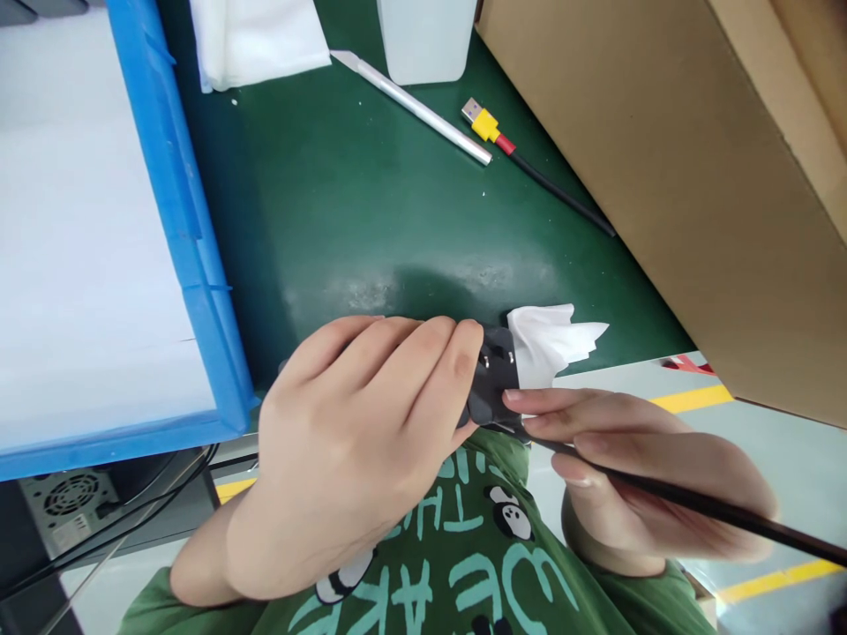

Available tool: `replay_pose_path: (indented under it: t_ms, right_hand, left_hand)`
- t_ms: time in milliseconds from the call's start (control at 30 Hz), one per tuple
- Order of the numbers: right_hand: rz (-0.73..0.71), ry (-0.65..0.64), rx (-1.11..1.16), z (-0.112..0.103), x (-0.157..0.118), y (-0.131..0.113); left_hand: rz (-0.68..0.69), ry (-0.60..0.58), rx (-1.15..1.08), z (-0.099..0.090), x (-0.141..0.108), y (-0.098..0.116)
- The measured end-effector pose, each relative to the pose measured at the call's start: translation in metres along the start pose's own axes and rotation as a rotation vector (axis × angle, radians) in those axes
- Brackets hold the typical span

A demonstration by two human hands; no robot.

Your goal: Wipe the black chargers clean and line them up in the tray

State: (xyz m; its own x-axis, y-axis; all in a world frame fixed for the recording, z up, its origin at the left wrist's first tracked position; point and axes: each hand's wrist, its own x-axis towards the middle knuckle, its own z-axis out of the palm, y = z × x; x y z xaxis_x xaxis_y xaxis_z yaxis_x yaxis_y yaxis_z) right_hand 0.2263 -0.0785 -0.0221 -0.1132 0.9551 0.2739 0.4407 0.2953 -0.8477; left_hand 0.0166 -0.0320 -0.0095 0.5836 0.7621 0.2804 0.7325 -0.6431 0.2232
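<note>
My left hand is closed over a small black device, its fingers wrapped across the top and hiding most of it. Two small metal contacts show at the device's exposed end. My right hand pinches a long thin black rod-like tool, whose tip reaches the lower edge of the device. A fingertip of that hand touches the device's corner. Just beyond the device, a crumpled white cloth lies at the table's near edge.
On the green table lie a silver craft knife, a yellow-ended USB cable and a folded white cloth. A white container stands at the back. A blue tray is left; a cardboard box is right.
</note>
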Motion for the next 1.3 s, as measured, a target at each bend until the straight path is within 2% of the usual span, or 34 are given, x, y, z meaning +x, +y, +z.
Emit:
replay_pose_path:
  t_ms: [67,200,400,700,1033,1200,1300]
  right_hand:
    - [-0.006,0.009,0.014,0.002,-0.002,0.002]
    - [-0.007,0.106,0.135,0.01,-0.005,0.008]
    - [-0.098,0.129,0.213,0.014,-0.006,0.02]
    - [-0.07,0.049,0.24,0.008,-0.005,0.017]
    - [-0.085,0.117,0.25,0.012,-0.007,0.018]
    - [0.0,-0.006,0.258,0.001,-0.001,0.012]
    - [-0.008,-0.022,0.247,-0.001,0.0,0.011]
  left_hand:
    - [0.001,-0.003,-0.001,0.0,0.0,0.0]
    - [0.0,0.002,-0.001,0.0,0.0,-0.001]
    - [-0.003,0.028,-0.005,0.002,0.0,0.0]
    - [-0.007,0.034,-0.001,0.002,-0.001,0.0]
    - [-0.014,0.04,-0.028,0.002,0.0,0.0]
    - [-0.008,0.041,-0.015,0.003,0.001,0.0]
    - [-0.014,0.044,-0.011,0.003,0.001,0.001]
